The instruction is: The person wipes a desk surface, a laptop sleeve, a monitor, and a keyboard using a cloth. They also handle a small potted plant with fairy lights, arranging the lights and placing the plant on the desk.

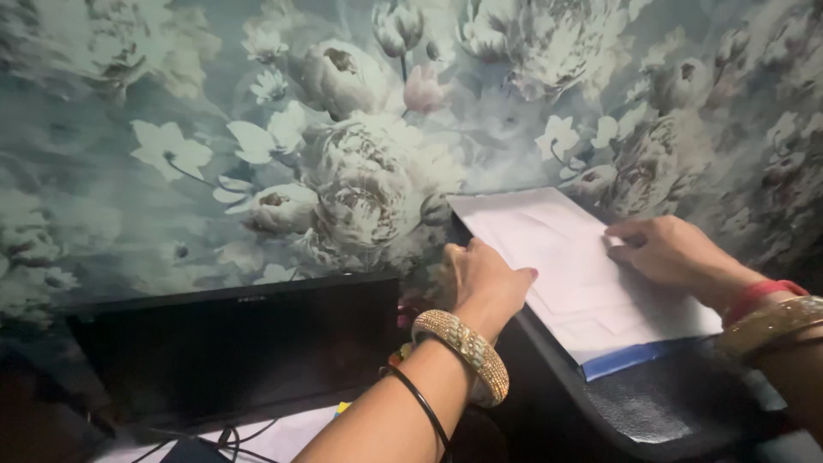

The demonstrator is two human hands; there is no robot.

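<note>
A stack of white paper sheets (pixel 557 257) lies on a dark, textured slanted surface (pixel 669 403), with a blue edge showing at its lower end. My left hand (pixel 484 283) grips the left edge of the stack, fingers curled over it; a gold bangle and a thin black band circle that wrist. My right hand (pixel 669 250) rests flat on the right side of the top sheet, fingertips pressing the paper. Red and gold bangles sit on the right wrist.
A dark monitor (pixel 231 347) stands at lower left, with cables and white paper (pixel 274 437) below it. Floral wallpaper (pixel 343 129) covers the wall behind. Small colourful items (pixel 403 350) sit between the monitor and the slanted surface.
</note>
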